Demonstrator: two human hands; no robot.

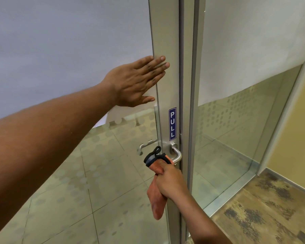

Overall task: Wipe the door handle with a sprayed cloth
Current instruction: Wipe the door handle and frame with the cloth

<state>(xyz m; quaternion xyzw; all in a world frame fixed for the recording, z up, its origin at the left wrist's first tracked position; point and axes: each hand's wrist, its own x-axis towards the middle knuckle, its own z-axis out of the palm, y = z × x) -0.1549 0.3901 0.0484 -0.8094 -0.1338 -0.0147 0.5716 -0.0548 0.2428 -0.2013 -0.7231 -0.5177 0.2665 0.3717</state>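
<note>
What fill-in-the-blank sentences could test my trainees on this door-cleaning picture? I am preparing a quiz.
1. The blue sign on the door frame reads ____.
2. The right hand holds an orange ____ against the door handle.
3. The left hand rests flat, fingers ____, on the door.

Missing words: PULL; cloth; straight

left hand (133, 81) flat on door frame (165, 41) | right hand (172, 184) presses cloth (157, 173) on handle (177, 154)

Office-like building: frosted glass door (69, 50), PULL sign (172, 123).
</note>
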